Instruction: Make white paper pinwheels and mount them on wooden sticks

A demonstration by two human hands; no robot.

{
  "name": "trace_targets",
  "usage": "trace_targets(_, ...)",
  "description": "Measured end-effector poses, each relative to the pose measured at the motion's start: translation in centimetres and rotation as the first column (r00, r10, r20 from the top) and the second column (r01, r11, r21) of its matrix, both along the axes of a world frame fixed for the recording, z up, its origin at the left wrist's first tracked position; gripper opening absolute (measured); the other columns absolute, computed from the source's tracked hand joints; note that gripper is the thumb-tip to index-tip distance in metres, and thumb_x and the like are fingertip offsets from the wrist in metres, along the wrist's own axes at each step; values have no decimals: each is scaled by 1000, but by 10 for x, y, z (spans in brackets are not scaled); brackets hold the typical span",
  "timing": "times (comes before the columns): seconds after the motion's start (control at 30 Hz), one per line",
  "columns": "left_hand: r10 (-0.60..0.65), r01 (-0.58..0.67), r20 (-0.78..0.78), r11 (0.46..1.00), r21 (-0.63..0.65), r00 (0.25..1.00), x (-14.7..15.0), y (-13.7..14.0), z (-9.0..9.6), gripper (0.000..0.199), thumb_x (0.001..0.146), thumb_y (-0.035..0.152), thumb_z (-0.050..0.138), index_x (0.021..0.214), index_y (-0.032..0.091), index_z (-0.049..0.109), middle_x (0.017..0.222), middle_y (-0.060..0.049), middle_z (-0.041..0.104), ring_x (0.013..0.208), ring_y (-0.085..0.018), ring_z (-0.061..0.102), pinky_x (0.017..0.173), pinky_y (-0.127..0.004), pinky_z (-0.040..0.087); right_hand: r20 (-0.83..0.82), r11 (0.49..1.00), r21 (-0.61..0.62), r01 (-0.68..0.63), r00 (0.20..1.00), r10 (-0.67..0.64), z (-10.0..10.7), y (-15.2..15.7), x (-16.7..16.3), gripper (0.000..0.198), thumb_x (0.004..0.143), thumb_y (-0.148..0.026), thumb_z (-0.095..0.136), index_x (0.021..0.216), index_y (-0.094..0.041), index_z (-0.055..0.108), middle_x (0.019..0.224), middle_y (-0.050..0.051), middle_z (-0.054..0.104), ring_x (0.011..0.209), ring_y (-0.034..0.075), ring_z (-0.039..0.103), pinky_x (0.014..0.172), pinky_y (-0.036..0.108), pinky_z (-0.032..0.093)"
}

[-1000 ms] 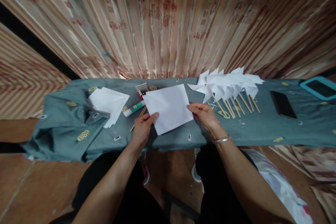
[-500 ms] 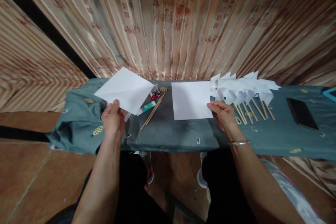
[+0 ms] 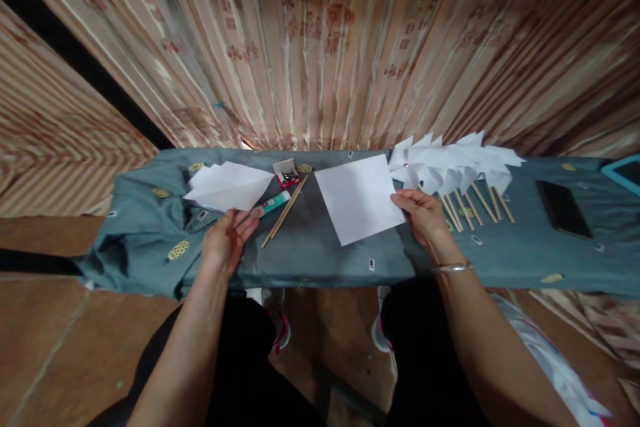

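Observation:
My right hand [image 3: 423, 213] pinches the right edge of a square sheet of white paper [image 3: 357, 197], which is turned at a slant over the cloth. My left hand [image 3: 227, 237], fingers stretched out and apart, is at the front edge of a pile of white paper sheets [image 3: 230, 185]; I see nothing gripped in it. Close to its fingertips lies a green and white glue tube [image 3: 275, 203]. Two thin wooden sticks [image 3: 285, 211] rest between the tube and the square sheet. Behind them a small red box [image 3: 287, 178] stands open, with dark shiny bits inside.
Several white paper pinwheels [image 3: 455, 160] on wooden sticks lie overlapping at the right. Beyond them are a black phone [image 3: 563, 208] and a blue-edged object [image 3: 623, 173]. A grey-green cloth [image 3: 320, 267] covers the narrow table, and a patterned curtain [image 3: 320, 67] hangs close behind.
My left hand has let go of the sheet it held, which now lies on the pile at the left. In my right hand the square sheet has turned to a slant.

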State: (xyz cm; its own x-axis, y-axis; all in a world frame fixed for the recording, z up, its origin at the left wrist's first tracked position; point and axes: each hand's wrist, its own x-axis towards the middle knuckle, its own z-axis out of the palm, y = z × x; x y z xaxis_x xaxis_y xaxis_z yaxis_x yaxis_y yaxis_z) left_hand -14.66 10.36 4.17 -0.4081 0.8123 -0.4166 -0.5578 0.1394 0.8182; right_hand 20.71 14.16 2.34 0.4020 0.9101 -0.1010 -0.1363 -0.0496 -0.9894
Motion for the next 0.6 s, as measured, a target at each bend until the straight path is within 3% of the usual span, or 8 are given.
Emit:
trace_targets(0.13, -228, 218, -78, 968, -124, 971, 29, -21, -4, 18, 86, 25, 65, 75, 11, 67, 63, -5, 68, 51, -14, 65, 50, -21, 50, 38, 995, -51, -85, 996, 87, 2, -3, 7, 31, 38, -35, 92, 59, -23, 72, 57, -2, 70, 52, 12, 56, 54, 27, 43)
trace_targets(0.2, -330, 320, -159, 944, -85, 931, 43, -25, -7, 24, 75, 33, 77, 70, 11, 69, 55, -2, 63, 45, -12, 58, 45, -21, 46, 35, 986, -80, -144, 988, 147, 3, -7, 9, 33, 38, -36, 92, 61, -22, 73, 55, -3, 68, 50, 11, 54, 52, 26, 40)
trace_targets(0.27, -320, 344, -307, 939, 25, 896, 58, -26, -10, 31, 63, 37, 85, 79, 13, 74, 64, -3, 67, 54, -13, 62, 54, -23, 51, 40, 972, -102, -210, 976, 215, 5, -11, 10, 34, 41, -38, 92, 63, -22, 73, 56, -3, 69, 50, 10, 53, 52, 25, 38)
trace_targets(0.33, -217, 317, -463, 936, 151, 859, 70, -24, -12, 45, 56, 34, 89, 96, 18, 76, 92, -5, 74, 81, -17, 68, 74, -26, 56, 59, 951, -125, -282, 955, 291, 8, -16, 11, 33, 44, -40, 91, 65, -22, 73, 60, -2, 70, 51, 11, 55, 53, 26, 40)
trace_targets(0.4, -240, 377, -521, 910, 175, 819, 79, -18, -15, 58, 56, 35, 88, 111, 21, 73, 114, -6, 72, 100, -21, 67, 87, -29, 55, 77, 913, -166, -373, 918, 389, 11, -19, 12, 33, 48, -42, 90, 66, -21, 72, 63, -2, 71, 53, 11, 56, 55, 26, 42)
trace_targets(0.43, -311, 437, -517, 888, 140, 797, 83, -14, -17, 60, 58, 39, 87, 114, 20, 71, 115, -8, 72, 101, -22, 68, 87, -32, 55, 78, 882, -196, -428, 890, 449, 12, -19, 12, 33, 50, -42, 89, 67, -20, 72, 63, -2, 71, 53, 11, 57, 55, 26, 42)
trace_targets(0.53, -541, 618, -520, 786, -32, 661, 88, -3, -28, 58, 64, 50, 80, 108, 13, 72, 96, -10, 76, 87, -25, 70, 78, -36, 57, 66, 774, -271, -573, 791, 608, 10, -17, 13, 31, 54, -41, 86, 70, -18, 72, 62, -2, 69, 53, 11, 56, 54, 24, 41)
trace_targets(0.6, -573, 654, -604, 748, -109, 554, 90, 1, -37, 51, 69, 46, 75, 107, 12, 73, 88, -9, 76, 79, -24, 70, 74, -37, 57, 92, 726, -285, -625, 737, 670, 5, -13, 12, 29, 57, -39, 83, 71, -17, 71, 61, -2, 68, 53, 11, 55, 53, 24, 39)
